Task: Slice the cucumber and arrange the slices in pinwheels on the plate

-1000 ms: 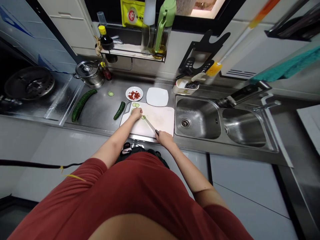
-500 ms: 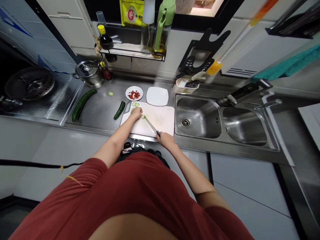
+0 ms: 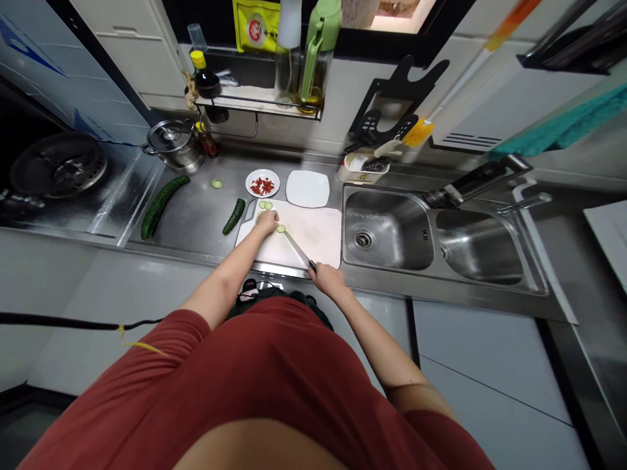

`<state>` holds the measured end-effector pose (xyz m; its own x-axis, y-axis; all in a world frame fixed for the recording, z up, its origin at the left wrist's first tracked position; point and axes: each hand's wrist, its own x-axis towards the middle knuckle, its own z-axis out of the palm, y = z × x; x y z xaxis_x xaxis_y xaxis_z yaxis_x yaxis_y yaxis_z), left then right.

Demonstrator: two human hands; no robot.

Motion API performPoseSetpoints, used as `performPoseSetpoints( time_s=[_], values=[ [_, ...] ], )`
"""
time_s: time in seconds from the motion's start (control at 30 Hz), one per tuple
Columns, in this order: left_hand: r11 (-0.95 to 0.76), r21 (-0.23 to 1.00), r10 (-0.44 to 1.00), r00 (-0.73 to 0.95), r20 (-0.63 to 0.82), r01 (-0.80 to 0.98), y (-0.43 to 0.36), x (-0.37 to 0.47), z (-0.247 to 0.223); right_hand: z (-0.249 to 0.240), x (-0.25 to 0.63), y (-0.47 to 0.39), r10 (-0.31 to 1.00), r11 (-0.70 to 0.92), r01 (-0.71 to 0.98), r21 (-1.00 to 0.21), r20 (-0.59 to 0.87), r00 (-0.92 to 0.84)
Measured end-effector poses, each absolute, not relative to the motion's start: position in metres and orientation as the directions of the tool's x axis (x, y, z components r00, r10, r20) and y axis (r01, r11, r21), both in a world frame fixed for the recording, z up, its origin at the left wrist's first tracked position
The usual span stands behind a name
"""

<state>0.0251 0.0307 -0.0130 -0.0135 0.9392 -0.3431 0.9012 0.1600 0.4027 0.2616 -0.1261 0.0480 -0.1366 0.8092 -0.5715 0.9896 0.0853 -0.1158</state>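
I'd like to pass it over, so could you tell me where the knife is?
In the head view, the knife is in the right hand, its blade angled over the cutting board.

Both of my arms reach forward and in toward each other, bare below the short sleeves. My left hand (image 3: 267, 223) is bent over with its fingers curled down, a little farther forward than the right. My right hand (image 3: 327, 279) is closed in a grip, palm turned inward, nearer my body. The hands are apart, and both forearms slant inward from the elbows.
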Motion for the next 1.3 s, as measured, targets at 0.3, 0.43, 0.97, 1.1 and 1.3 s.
performPoseSetpoints(
  time_s=[0.3, 0.43, 0.97, 1.1, 1.3],
  values=[
    [0.177, 0.380, 0.939, -0.041, -0.342, 0.908, 0.027, 0.028, -0.011, 0.051, 0.265, -0.131, 0.798, 0.070, 0.989, -0.127, -0.588, -0.132],
    [0.197, 0.368, 0.937, -0.064, -0.342, 0.909, 0.025, 0.030, -0.015, 0.049, 0.265, -0.131, 0.799, 0.066, 0.990, -0.123, -0.589, -0.126],
    [0.023, 0.452, 0.992, 0.036, -0.122, 0.892, -0.019, 0.035, -0.019, 0.036, 0.274, -0.147, 0.855, -0.093, 0.988, -0.121, -0.519, 0.017],
    [0.008, 0.465, 0.994, 0.043, -0.099, 0.885, -0.022, 0.038, -0.021, 0.033, 0.278, -0.141, 0.871, -0.118, 0.984, -0.132, -0.490, 0.039],
    [0.096, 0.458, 0.985, -0.020, -0.169, 0.884, -0.012, 0.041, -0.019, 0.023, 0.285, -0.134, 0.885, -0.136, 0.979, -0.150, -0.463, 0.052]
  ],
)
